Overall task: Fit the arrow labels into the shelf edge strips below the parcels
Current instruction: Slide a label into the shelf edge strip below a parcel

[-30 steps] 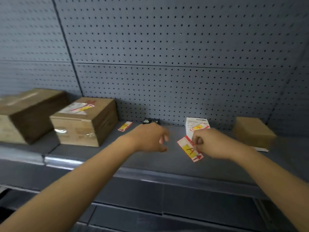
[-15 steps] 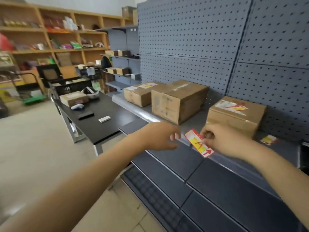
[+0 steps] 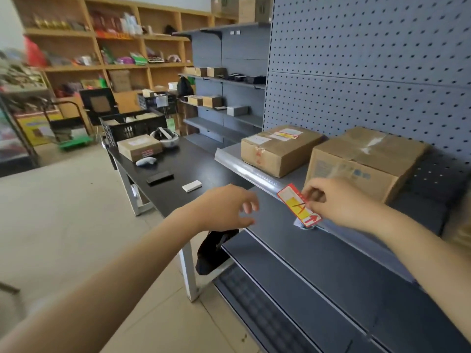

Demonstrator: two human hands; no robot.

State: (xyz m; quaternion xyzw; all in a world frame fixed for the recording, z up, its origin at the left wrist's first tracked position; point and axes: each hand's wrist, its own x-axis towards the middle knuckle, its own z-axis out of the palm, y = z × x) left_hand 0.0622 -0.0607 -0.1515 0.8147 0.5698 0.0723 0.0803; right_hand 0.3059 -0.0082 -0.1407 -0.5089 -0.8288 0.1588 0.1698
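My right hand point(image 3: 341, 202) pinches a red, white and yellow arrow label point(image 3: 298, 205), held tilted against the clear shelf edge strip point(image 3: 251, 171), with its red arrow at the lower end. Just left of the label hovers my left hand point(image 3: 226, 208), fingers spread and holding nothing. Two cardboard parcels stand on the grey shelf above the strip: a flat one point(image 3: 279, 149) with a similar label on top, and a bigger one point(image 3: 364, 161) right behind my right hand.
A black table point(image 3: 178, 179) butts against the shelf's left end, carrying a small box point(image 3: 139, 147), a black crate point(image 3: 132, 127), a headset point(image 3: 164, 137) and small items. A dark bag point(image 3: 214, 248) hangs under it. Lower grey shelves lie below; wooden shelving fills the back.
My view swung left along the shelf from the earlier bay to the two leftmost parcels. My right hand carried the label along and brought it onto the edge strip; my left hand opened beside it.
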